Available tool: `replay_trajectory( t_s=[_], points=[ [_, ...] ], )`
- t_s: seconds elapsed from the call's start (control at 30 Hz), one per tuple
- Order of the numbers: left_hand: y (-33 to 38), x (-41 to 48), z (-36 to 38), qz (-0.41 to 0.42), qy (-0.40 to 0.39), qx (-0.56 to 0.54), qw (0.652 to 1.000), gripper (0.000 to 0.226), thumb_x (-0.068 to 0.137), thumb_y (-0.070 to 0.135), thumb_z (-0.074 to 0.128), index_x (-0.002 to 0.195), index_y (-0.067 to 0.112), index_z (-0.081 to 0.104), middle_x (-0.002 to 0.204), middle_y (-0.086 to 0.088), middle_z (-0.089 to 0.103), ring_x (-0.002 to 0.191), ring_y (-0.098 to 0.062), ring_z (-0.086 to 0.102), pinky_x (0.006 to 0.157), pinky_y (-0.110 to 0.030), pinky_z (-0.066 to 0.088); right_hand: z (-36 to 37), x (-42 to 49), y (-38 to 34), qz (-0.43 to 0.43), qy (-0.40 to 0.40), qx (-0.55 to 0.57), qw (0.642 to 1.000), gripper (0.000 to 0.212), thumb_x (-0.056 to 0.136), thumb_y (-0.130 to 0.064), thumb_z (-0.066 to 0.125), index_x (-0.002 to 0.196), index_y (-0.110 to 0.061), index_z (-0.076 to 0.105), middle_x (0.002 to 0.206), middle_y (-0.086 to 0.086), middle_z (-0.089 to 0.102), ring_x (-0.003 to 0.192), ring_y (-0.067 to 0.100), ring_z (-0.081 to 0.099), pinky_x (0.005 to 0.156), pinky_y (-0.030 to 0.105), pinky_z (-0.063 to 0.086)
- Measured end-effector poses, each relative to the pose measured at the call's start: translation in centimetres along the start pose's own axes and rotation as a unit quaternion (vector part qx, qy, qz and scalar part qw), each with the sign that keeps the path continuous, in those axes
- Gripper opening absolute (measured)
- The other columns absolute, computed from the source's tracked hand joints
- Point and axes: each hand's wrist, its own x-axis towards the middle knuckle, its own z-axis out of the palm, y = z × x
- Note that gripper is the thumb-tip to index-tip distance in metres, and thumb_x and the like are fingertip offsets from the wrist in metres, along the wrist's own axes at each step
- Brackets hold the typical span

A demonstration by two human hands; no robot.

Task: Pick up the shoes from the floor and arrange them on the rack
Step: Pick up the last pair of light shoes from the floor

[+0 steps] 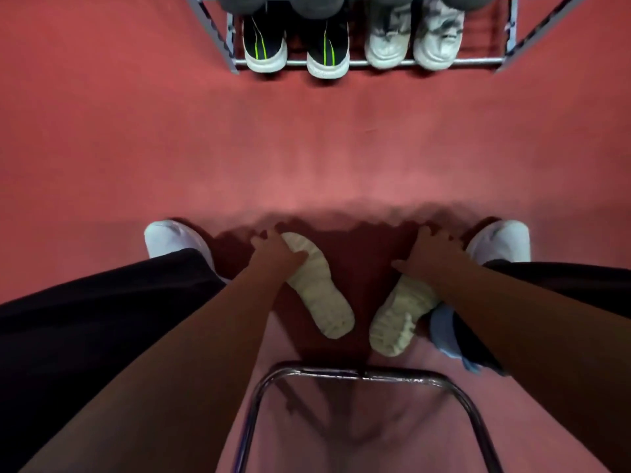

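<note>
Hands first: both are down on a pair of cream sneakers lying sole-up on the red floor [324, 148], roughly 6 o'clock in the view. Left hand [275, 249] is wrapped over the toe end of the left cream sneaker [319, 290], fingers curled round its far edge, so it looks clamped on it. Right hand [432, 256] sits on top of the right cream sneaker [397, 317], thumb sticking out toward 9 o'clock, fingers spread over the far side. Can't tell if it's really gripping or just resting, since the hand hides most of the shoe. The two soles angle toward each other at the near ends, heels close but not touching.

Shoe rack [368, 63] is way up at 12 o'clock, well apart from the hands. Bottom rail has a pair of black sneakers with neon green stripes [264, 46] at its 9 o'clock side and a pair of grey-white sneakers [415, 42] at its 3 o'clock side, toes pointing out at the camera. Dark rounded shapes on the tier above are cut off, can't make them out.

Person's own white shoes are planted at 9 o'clock [170, 238] and 3 o'clock [500, 242], dark trouser legs [102, 302] coming in from both edges. Chrome tube frame [358, 373] sits right at 6 o'clock, under the camera. Something blue [444, 331] is tucked under the right forearm, just beside the right sneaker.
</note>
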Motion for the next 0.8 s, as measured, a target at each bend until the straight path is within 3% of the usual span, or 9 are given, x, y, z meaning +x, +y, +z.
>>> replay_trajectory(
  t_s=[0.1, 0.2, 0.3, 0.37, 0.47, 0.57, 0.63, 0.7, 0.8],
  points=[
    [-0.4, 1.7, 0.1, 0.002, 0.011, -0.054, 0.998, 0.114, 0.068, 0.05, 0.09, 0.154, 0.009, 0.027, 0.14, -0.021, 0.052, 0.121, -0.041, 0.062, 0.097, -0.046, 0.056, 0.3, 0.5, 0.3, -0.002, -0.004, -0.029, 1.0, 0.123, 0.067, -0.083, 0.071, 0.152, -0.003, 0.031, 0.147, 0.03, 0.041, 0.133, 0.049, 0.046, 0.108, 0.054, 0.042],
    [-0.3, 3.0, -0.7, -0.055, -0.018, -0.166, 0.984, 0.127, 0.049, 0.041, 0.1, 0.149, 0.009, 0.03, 0.133, -0.015, 0.057, 0.112, -0.034, 0.066, 0.082, -0.051, 0.063, -0.2, 1.2, 0.7, 0.003, -0.045, -0.004, 0.999, 0.142, 0.055, -0.088, 0.075, 0.157, -0.005, 0.021, 0.156, 0.031, 0.029, 0.138, 0.051, 0.041, 0.111, 0.054, 0.042],
    [0.2, 4.0, -1.1, -0.05, -0.012, -0.206, 0.977, 0.111, 0.04, 0.044, 0.098, 0.132, 0.008, 0.049, 0.118, -0.012, 0.065, 0.096, -0.029, 0.07, 0.069, -0.05, 0.065, -0.8, 2.4, 1.3, -0.006, -0.123, 0.031, 0.992, 0.149, 0.052, -0.078, 0.085, 0.161, -0.007, 0.013, 0.163, 0.03, 0.016, 0.147, 0.05, 0.029, 0.116, 0.055, 0.037],
    [1.5, 3.2, -1.8, -0.014, 0.024, -0.183, 0.983, 0.085, 0.049, 0.047, 0.094, 0.118, 0.008, 0.063, 0.108, -0.008, 0.071, 0.093, -0.025, 0.071, 0.077, -0.042, 0.065, -0.9, 2.7, 1.6, -0.014, -0.122, 0.028, 0.992, 0.134, 0.057, -0.065, 0.091, 0.156, -0.003, 0.024, 0.157, 0.029, 0.028, 0.142, 0.048, 0.035, 0.114, 0.054, 0.04],
    [4.1, 2.4, -2.8, 0.0, 0.121, -0.198, 0.973, 0.047, 0.078, 0.031, 0.079, 0.115, 0.003, 0.066, 0.102, -0.007, 0.069, 0.099, -0.028, 0.07, 0.082, -0.03, 0.054, -1.4, 2.1, 1.4, -0.026, -0.125, 0.042, 0.991, 0.127, 0.067, -0.061, 0.089, 0.154, 0.004, 0.023, 0.151, 0.026, 0.038, 0.137, 0.041, 0.042, 0.103, 0.043, 0.048],
    [6.5, 2.5, -4.1, 0.017, 0.182, -0.265, 0.947, 0.047, 0.079, 0.032, 0.074, 0.112, 0.001, 0.064, 0.102, -0.008, 0.071, 0.097, -0.022, 0.07, 0.076, -0.026, 0.047, -2.2, 1.9, 0.3, -0.027, -0.129, 0.148, 0.98, 0.125, 0.067, -0.05, 0.094, 0.156, 0.005, 0.025, 0.15, 0.021, 0.047, 0.131, 0.035, 0.052, 0.094, 0.036, 0.049],
    [7.9, 2.4, -4.8, 0.051, 0.17, -0.275, 0.945, 0.041, 0.081, 0.031, 0.077, 0.112, 0.005, 0.066, 0.098, -0.002, 0.071, 0.094, -0.017, 0.069, 0.071, -0.021, 0.041, -2.8, 2.1, -0.6, -0.024, -0.097, 0.229, 0.968, 0.105, 0.071, -0.044, 0.092, 0.149, 0.0, 0.038, 0.138, 0.015, 0.057, 0.124, 0.033, 0.059, 0.086, 0.032, 0.05],
    [8.8, 2.2, -4.8, 0.112, 0.126, -0.25, 0.954, 0.037, 0.086, 0.025, 0.078, 0.117, 0.009, 0.067, 0.103, 0.001, 0.069, 0.095, -0.013, 0.065, 0.071, -0.014, 0.04, -4.1, 1.8, -1.4, -0.009, -0.002, 0.322, 0.947, 0.066, 0.082, -0.032, 0.08, 0.131, -0.004, 0.045, 0.109, 0.006, 0.06, 0.113, 0.032, 0.063, 0.078, 0.031, 0.045],
    [8.8, 1.6, -4.4, 0.166, -0.005, -0.196, 0.966, 0.034, 0.079, 0.028, 0.08, 0.108, 0.012, 0.073, 0.095, 0.003, 0.074, 0.088, -0.018, 0.071, 0.066, -0.017, 0.05, -7.8, 1.2, -2.7, -0.005, 0.133, 0.417, 0.899, 0.037, 0.089, -0.025, 0.069, 0.115, -0.009, 0.047, 0.089, -0.002, 0.055, 0.098, 0.03, 0.062, 0.076, 0.027, 0.039]
  ],
)
